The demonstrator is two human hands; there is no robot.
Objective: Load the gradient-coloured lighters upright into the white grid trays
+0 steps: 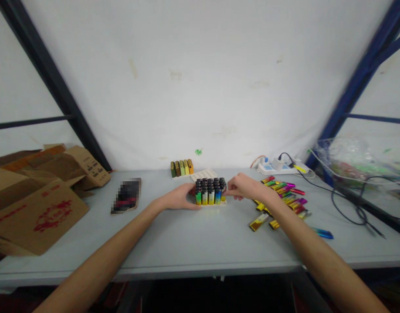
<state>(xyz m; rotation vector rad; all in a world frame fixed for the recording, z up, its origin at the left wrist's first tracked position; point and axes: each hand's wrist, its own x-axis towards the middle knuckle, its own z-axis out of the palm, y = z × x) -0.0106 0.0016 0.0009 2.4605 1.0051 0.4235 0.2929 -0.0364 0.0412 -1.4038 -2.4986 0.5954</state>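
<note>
A pale tray (204,205) stands on the table with rows of upright lighters (208,195), black-topped with green, yellow, silver and blue bodies. My left hand (182,196) grips the tray's left end, thumb along the front and fingers around the back corner. At the right end, my right hand (240,186) has its fingers pinched on a lighter (223,197) with a yellowish body in the tray's last column. Its fingertips partly cover that lighter. Loose shiny lighters (286,189) lie in a heap to the right, partly behind my right forearm.
Behind the tray are an empty holder (204,174) with holes and a second tray of green-to-orange lighters (182,168). A phone (127,195) and an open cardboard box (43,213) lie left. A power strip (278,166), black cable (353,219) and clear plastic bag (346,152) occupy the right.
</note>
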